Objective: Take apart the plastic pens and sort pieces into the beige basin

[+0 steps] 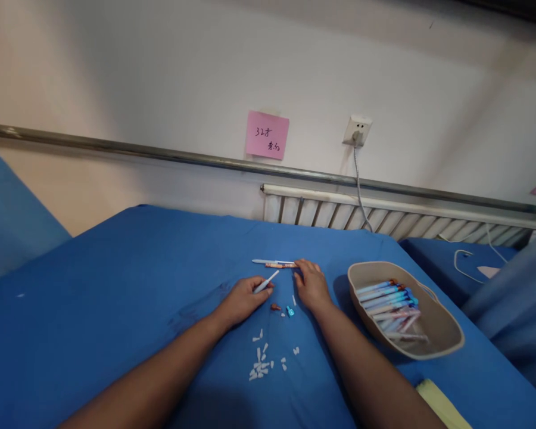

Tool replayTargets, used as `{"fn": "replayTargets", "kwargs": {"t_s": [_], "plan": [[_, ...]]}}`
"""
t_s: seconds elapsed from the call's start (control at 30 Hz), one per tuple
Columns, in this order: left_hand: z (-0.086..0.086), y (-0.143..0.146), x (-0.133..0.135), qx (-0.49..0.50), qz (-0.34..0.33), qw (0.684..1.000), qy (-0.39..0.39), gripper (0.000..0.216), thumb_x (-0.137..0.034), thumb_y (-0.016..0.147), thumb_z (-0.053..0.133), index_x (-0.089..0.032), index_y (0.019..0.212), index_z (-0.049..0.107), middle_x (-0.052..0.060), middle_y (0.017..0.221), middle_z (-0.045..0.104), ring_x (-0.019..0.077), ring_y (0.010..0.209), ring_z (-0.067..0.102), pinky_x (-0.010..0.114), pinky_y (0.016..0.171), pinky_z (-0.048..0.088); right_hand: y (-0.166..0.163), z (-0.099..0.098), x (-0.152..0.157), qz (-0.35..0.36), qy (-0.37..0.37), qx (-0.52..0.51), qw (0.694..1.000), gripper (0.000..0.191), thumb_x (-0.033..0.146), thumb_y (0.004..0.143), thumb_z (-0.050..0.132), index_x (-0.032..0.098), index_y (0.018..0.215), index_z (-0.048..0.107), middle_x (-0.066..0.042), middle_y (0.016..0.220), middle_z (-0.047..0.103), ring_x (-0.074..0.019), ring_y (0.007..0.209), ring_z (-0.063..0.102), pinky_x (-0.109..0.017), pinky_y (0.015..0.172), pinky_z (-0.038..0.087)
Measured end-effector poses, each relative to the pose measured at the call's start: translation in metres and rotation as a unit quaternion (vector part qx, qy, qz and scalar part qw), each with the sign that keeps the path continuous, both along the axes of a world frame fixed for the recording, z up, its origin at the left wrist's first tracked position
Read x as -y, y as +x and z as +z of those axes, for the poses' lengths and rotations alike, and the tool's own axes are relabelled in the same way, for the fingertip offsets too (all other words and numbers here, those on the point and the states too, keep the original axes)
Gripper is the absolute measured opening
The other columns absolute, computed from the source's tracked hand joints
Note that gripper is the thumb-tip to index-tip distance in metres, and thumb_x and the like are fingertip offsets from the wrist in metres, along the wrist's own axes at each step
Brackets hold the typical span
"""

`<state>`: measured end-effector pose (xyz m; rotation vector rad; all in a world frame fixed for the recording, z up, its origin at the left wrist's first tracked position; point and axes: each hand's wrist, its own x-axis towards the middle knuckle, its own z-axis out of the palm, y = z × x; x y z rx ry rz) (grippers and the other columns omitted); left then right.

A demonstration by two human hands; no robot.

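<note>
My left hand (pixel 245 300) is closed around a pale pen barrel (pixel 266 282), whose narrow white end points up and right. My right hand (pixel 313 286) has its thumb apart from its fingers. Its fingertips reach the right ends of a whitish pen (pixel 265 261) and a reddish-brown printed stick (pixel 274 266), which lie side by side on the blue sheet. Between my hands are a brown cap-like piece (pixel 275 307), a turquoise piece (pixel 290 311) and a thin white piece (pixel 293 300). Nearer to me lies a loose pile of small white plastic pieces (pixel 259 368).
To my right a beige basket (pixel 442 333) holds several pens (pixel 386 298) with blue, brown and pink parts. A yellow-green item (pixel 442 405) lies near the front right. Behind the blue-covered surface (pixel 116 286) stand a radiator (pixel 330 210) and a wall with a socket (pixel 358 130).
</note>
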<state>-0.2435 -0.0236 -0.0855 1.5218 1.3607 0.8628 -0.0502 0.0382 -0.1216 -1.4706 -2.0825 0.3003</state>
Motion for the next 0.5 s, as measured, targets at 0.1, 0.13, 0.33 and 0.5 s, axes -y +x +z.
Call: {"fn": "replayTargets", "kwargs": {"t_s": [0.1, 0.13, 0.33, 0.5], "plan": [[0.001, -0.001, -0.001, 0.034, 0.006, 0.999, -0.012, 0.034, -0.045, 0.073, 0.060, -0.014, 0.087, 0.065, 0.001, 0.077, 0.067, 0.0197, 0.072, 0.061, 0.027, 0.065, 0.046, -0.001, 0.002, -0.003, -0.006, -0.009, 0.031, 0.999, 0.033, 0.020, 0.087, 0.050, 0.020, 0.119, 0.057, -0.008, 0.118, 0.060, -0.0237, 0.111, 0.048, -0.034, 0.092, 0.033], [0.001, -0.001, 0.000, 0.042, 0.006, 0.999, -0.013, 0.035, -0.046, 0.074, 0.060, -0.014, 0.088, 0.065, 0.002, 0.077, 0.067, 0.0194, 0.071, 0.060, 0.027, 0.065, 0.046, 0.000, 0.004, -0.002, -0.008, -0.010, 0.040, 0.999, 0.030, 0.022, 0.087, 0.051, 0.021, 0.116, 0.059, -0.009, 0.114, 0.061, -0.0237, 0.108, 0.049, -0.033, 0.090, 0.034], [0.005, -0.001, 0.001, 0.052, 0.003, 0.999, -0.013, 0.038, -0.052, 0.078, 0.055, -0.015, 0.083, 0.064, -0.001, 0.069, 0.061, 0.0144, 0.061, 0.053, 0.023, 0.056, 0.041, 0.006, 0.005, 0.000, 0.003, -0.021, 0.058, 0.998, 0.017, 0.026, 0.089, 0.049, 0.020, 0.092, 0.065, -0.009, 0.093, 0.063, -0.0221, 0.092, 0.051, -0.032, 0.082, 0.035], [0.002, -0.004, -0.002, 0.012, 0.012, 1.000, 0.012, 0.047, -0.058, 0.081, 0.046, -0.014, 0.085, 0.064, -0.004, 0.058, 0.051, 0.0120, 0.052, 0.043, 0.022, 0.051, 0.033, 0.003, -0.005, -0.003, 0.069, -0.072, -0.174, 0.980, 0.015, 0.032, 0.085, 0.054, 0.019, 0.082, 0.060, -0.006, 0.082, 0.061, -0.0192, 0.080, 0.052, -0.031, 0.077, 0.038]]}}
